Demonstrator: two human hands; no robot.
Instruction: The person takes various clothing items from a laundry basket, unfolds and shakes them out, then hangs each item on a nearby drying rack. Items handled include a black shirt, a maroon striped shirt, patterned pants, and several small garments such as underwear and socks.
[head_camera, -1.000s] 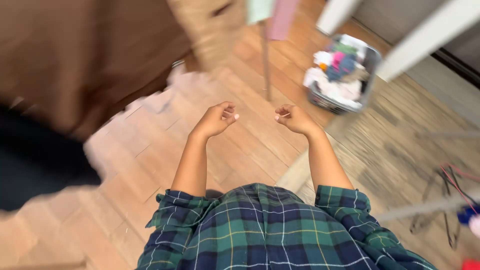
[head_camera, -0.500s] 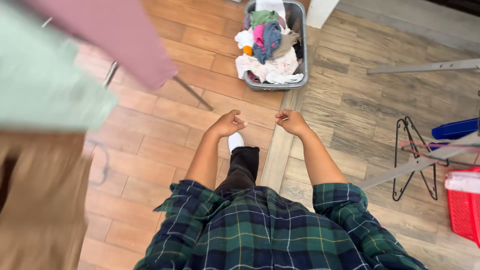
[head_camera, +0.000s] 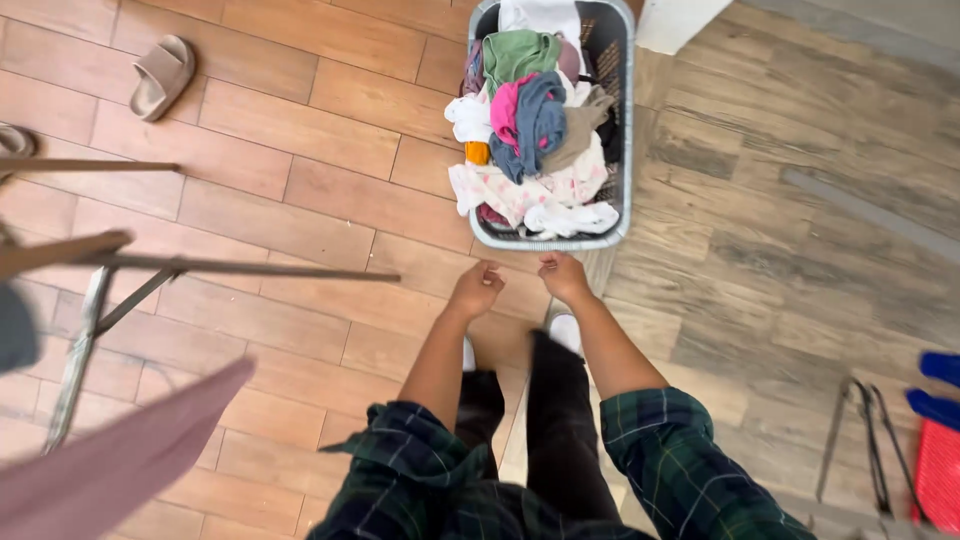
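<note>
A grey laundry basket (head_camera: 617, 150) stands on the floor straight ahead, heaped with mixed clothes: green, pink, blue, beige and white pieces (head_camera: 530, 120). My left hand (head_camera: 478, 289) and my right hand (head_camera: 563, 276) hang side by side just short of the basket's near rim, fingers curled loosely, nothing in either. My forearms come out of rolled green plaid sleeves. Below them are my black trousers and white socks.
A metal drying rack's legs (head_camera: 150, 270) cross the left side, with a pink cloth (head_camera: 110, 465) hanging at the lower left. A beige slipper (head_camera: 160, 76) lies at the upper left. A red basket (head_camera: 938, 470) and wire hangers (head_camera: 860, 440) are at the lower right.
The view has swung down and forward over the basket, which now sits much closer. Both hands have dropped toward its near rim, staying curled and holding nothing.
</note>
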